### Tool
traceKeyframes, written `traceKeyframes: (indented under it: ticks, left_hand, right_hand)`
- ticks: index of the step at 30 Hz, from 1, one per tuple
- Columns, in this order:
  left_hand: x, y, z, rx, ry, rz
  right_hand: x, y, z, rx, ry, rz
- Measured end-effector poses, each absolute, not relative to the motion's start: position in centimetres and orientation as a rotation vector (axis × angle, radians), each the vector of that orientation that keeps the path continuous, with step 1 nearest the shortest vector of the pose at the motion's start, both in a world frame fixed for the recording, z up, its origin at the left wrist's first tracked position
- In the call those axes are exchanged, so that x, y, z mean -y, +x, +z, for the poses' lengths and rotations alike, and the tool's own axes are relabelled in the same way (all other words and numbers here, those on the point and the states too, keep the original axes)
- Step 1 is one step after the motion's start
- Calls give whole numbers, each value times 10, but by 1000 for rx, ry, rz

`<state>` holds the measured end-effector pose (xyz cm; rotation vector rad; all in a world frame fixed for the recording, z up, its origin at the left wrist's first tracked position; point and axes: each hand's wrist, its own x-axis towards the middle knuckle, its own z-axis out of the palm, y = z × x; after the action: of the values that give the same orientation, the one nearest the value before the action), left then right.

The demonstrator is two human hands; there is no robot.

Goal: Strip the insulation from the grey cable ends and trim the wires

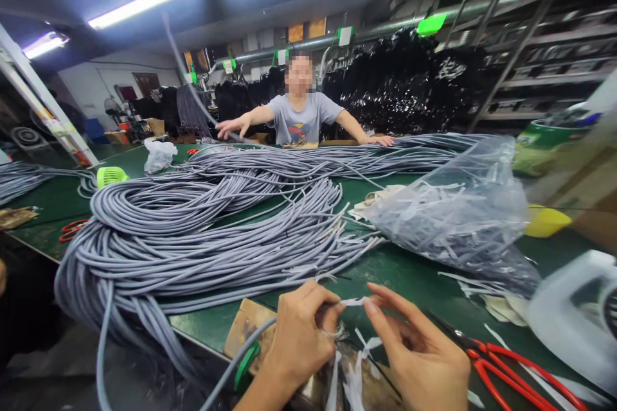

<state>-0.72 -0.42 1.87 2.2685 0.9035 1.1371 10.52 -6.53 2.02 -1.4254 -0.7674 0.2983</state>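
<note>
- Gripping the grey cable (257,332) in your curled left hand (303,327), you present its end toward your right, probably to steady it for fine finger work.
- Your right hand (419,340) meets the tip of a short white strip (353,302) that juts from your left fingers; I cannot tell whether it pinches or only touches.
- A wooden block (245,316) lies just beyond your left wrist, under the cable's path.
- Red-handled scissors (482,348) rest beside your right hand, blades toward you both, seemingly parked within easy reach.
- Looped grey cables (207,250) spread across the green table (398,273), many ends pointing right, perhaps so you can pick them singly.
- A clear plastic bag (443,225) of white strips slumps beyond your right hand, likely a handy supply.
- Across the table, a co-worker (299,115) stretches both arms over the farther cables.
</note>
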Motion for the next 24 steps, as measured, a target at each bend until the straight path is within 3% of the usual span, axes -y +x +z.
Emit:
traceKeyframes:
  ticks: [5, 12, 19, 24]
  left_hand:
    - [6, -9, 20, -741, 2314, 1038]
    - [11, -11, 22, -665, 2058, 1240]
    - [9, -10, 22, -777, 1973, 1347]
    - [8, -9, 21, -828, 1960, 1326]
  right_hand:
    - [61, 111, 21, 680, -1330, 406]
    - [54, 122, 4, 637, -1198, 739]
    - [61, 117, 9, 1174, -1346, 614]
    - [61, 116, 8, 1209, -1376, 657]
